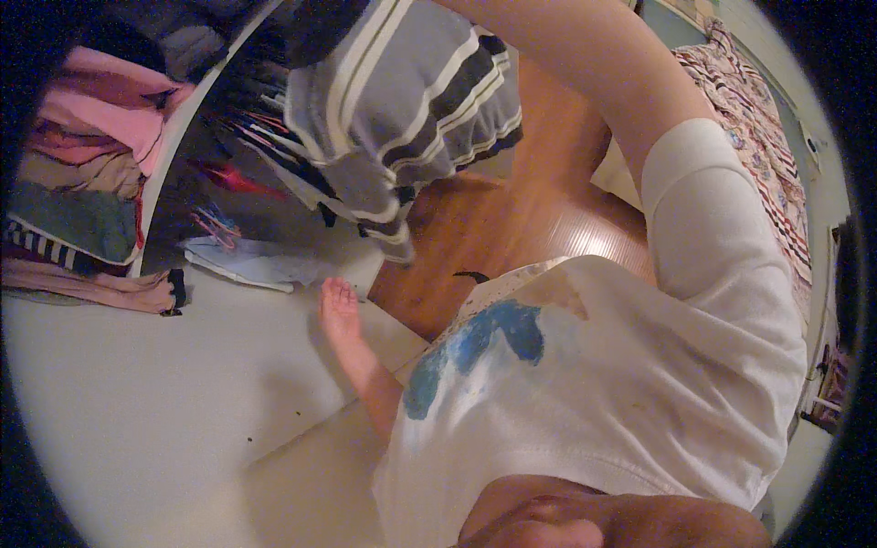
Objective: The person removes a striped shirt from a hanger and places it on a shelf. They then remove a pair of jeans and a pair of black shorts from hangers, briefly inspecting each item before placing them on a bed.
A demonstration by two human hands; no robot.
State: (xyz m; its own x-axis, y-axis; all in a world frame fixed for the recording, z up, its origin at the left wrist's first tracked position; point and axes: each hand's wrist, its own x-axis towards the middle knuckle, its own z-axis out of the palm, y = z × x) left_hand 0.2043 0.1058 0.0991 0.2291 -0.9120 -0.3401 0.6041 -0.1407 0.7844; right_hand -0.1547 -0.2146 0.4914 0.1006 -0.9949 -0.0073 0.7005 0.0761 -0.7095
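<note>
My left hand [340, 309] is low beside the white panel, close to the end of a folded pale-blue garment [242, 263]. Its fingers are loosely bent, and I see nothing in it. My right arm [630, 73] is raised and reaches past the top edge, so the right hand is out of sight. Near that arm hangs a grey garment with black and cream stripes [411, 100]. What holds it up is hidden.
Left of a white upright panel [169, 151] lie stacked clothes, with a pink one [110, 105] on top. Several hangers [215, 224] show in the dark compartment. Brown wooden flooring [521, 215] lies beyond, and a patterned bedspread [754, 128] is at the right.
</note>
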